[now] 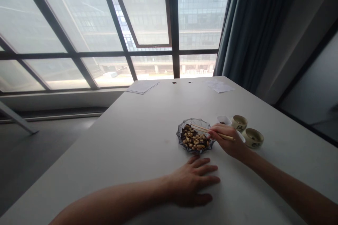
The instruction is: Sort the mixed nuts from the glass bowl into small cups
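Note:
My right hand [227, 139] is closed around a pair of wooden chopsticks [202, 128], which point left over a clear glass bowl [180, 122] with a scalloped rim. Inside the bowl lies a mix of pale nuts [196, 142], perhaps peanuts or pistachios, and dark pieces [188, 127]. The chopstick tips are near the dark pieces at the bowl's far side; whether they pinch anything is too small to tell. My left hand [194, 181] rests flat on the table in front of the bowl, fingers spread, holding nothing.
Two ceramic cups, a farther one [239, 122] and a nearer one [252, 137], stand right of the bowl. A small white dish [224, 120] sits beside them, another partly hidden behind my right hand. Papers [143, 86] lie on the white table's [148, 119] far left, more sheets [221, 87] at far right.

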Motion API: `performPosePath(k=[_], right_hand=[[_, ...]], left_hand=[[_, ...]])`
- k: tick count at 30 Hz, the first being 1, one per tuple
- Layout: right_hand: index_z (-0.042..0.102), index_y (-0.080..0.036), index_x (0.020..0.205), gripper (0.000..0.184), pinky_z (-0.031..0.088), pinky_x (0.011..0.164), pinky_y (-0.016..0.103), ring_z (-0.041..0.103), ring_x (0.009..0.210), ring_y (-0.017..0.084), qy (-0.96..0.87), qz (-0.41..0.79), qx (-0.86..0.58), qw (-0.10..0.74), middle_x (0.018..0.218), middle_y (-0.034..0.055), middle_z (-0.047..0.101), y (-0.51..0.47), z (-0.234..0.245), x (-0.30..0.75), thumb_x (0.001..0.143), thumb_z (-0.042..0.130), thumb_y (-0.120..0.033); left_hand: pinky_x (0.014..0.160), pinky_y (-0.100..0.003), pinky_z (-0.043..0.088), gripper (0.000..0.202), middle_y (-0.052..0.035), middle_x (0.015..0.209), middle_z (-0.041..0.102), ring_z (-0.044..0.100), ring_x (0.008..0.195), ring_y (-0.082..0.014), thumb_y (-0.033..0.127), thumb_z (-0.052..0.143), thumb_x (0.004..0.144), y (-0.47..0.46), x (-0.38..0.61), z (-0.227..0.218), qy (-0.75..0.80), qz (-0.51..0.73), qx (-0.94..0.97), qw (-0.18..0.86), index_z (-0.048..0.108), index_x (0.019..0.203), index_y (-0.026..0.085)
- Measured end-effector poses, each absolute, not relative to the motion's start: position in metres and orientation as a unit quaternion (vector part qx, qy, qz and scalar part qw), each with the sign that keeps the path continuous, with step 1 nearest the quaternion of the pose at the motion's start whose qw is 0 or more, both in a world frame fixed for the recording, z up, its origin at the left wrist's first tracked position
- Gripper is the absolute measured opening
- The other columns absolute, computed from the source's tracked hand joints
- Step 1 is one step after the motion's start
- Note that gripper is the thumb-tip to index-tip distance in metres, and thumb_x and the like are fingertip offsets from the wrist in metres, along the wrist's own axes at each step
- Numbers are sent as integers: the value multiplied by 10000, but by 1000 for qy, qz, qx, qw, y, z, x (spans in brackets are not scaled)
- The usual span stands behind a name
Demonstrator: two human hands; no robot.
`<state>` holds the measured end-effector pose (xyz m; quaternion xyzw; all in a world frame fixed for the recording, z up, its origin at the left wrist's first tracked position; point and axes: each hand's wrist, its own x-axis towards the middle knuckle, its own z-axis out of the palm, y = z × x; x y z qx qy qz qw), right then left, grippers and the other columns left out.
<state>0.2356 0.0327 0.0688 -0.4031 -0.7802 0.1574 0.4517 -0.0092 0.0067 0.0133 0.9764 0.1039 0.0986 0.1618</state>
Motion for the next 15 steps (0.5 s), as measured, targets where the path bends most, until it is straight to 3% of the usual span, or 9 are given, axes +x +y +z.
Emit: performPosePath(k=[10,15], right_hand=[[768,-206,922,253,542,747,332,698,829,201,-777,176,-389,462,913,75,752,35,62,239,1047,556,-267],[767,-199,927,277,560,688,329,705,759,199,-760,179,-397,482,855,78,754,35,58,236,1056,532,-267]], left_hand=[[1268,-508,203,553,-36,1617,447,350,1516,-331,534,537,1009,6,-11,17,105,96,978,154,512,1500,280],[1268,-499,196,557,-26,1622,441,339,1523,-318,543,532,1010,6,-11,17,105,100,977,157,505,1504,286]])
